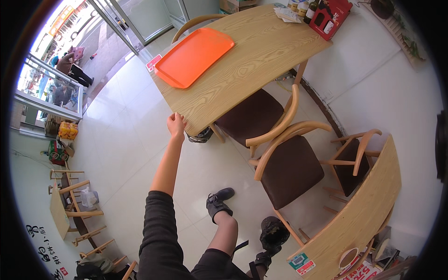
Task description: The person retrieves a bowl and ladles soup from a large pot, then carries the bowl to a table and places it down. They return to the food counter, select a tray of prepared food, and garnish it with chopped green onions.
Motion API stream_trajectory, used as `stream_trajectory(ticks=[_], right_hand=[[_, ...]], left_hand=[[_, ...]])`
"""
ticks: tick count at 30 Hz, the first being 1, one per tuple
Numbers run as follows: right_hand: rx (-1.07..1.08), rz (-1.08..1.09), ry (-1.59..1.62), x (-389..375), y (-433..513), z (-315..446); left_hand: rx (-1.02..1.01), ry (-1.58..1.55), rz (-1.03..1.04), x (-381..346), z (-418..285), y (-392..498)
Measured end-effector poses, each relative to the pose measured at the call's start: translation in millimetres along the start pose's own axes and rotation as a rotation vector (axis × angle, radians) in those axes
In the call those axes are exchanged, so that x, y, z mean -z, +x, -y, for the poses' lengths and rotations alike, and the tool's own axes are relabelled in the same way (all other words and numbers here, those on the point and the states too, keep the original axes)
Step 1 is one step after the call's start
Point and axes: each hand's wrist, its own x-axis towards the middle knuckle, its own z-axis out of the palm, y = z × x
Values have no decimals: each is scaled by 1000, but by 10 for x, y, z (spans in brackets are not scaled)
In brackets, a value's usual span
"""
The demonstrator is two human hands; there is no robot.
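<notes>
My left hand (pixel 176 124) is at the near left corner of a wood-grain dining table (pixel 252 52). Its fingers are curled in, and no object shows in them; whether it touches the table edge, I cannot tell. An orange plastic tray (pixel 196 57) lies on this table, beyond the hand, with no dishes on it. Beside the tray, at the table's left edge, is a small red and white card (pixel 154 63). My right hand is out of view.
Chairs with dark brown seats (pixel 288 171) stand right of my legs, by a second table (pixel 364 196). Bagged bins sit under the first table (pixel 200 135) and near my foot (pixel 274 232). A red carton (pixel 329 19) and bottle (pixel 310 12) stand far right. Outside the glass door (pixel 52 91) is a person (pixel 71 66).
</notes>
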Motion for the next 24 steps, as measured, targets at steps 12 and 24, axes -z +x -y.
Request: stream_trajectory(ticks=[12, 24], right_hand=[[-6, -47, -91, -163, -1601, -483], [-16, -144, 378, 373, -2962, -2332]], left_hand=[[284, -162, 129, -736, -1112, 1741], [386, -58, 871, 830, -1963, -1725]])
